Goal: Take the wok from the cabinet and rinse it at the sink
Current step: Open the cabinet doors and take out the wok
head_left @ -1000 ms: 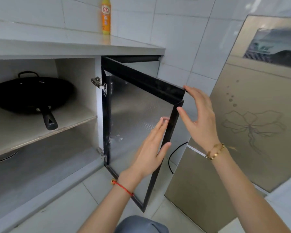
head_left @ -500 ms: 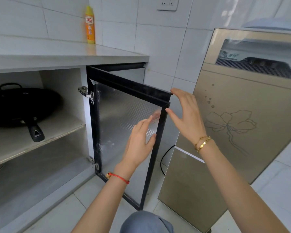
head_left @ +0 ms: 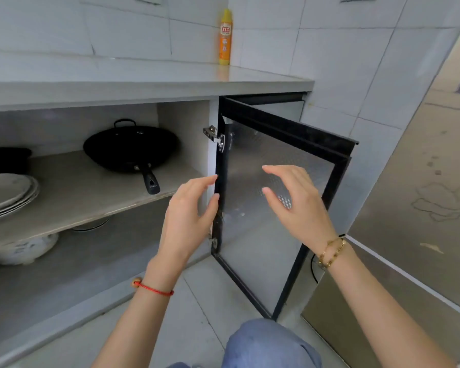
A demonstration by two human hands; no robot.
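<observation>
Head view, places told from the wok (head_left: 130, 147). Black, round, lying on the upper shelf (head_left: 91, 197) of the open cabinet, bowl side up, close to the right inner wall. Long black handle (head_left: 149, 179) pointing forward, its end reaching almost to the front edge of the shelf. Small loop handle (head_left: 124, 122) at the far rim, toward the back wall. To the left of the wok, on the same shelf: a stack of white plates (head_left: 10, 192), well apart, and a dark thing behind them, too cut off to name. Below the wok, under the shelf: a white bowl-like vessel (head_left: 24, 249). To the right of the wok: the cabinet door (head_left: 279, 197), swung wide open, dark frame with a patterned panel. Above and to the right, on the counter: a yellow bottle (head_left: 225, 38).

Left hand (head_left: 189, 216) in front of the wok and slightly right, near the hinge side of the door, fingers relaxed and spread, gripping nothing. Right hand (head_left: 300, 205) further right, before the door panel, fingers also loose and a little bent, holding nothing. Neither hand touching the wok.

Judged only from the look: probably metal, stiff, rather heavy for one hand, not fragile. Best hold likely the long handle, near its middle, with the second hand on the loop handle or under the rim for balance. Surface perhaps smooth or oily, so a firm grip needed. Low shelf opening above, so better to slide out forward before lifting. No sink in view.
</observation>
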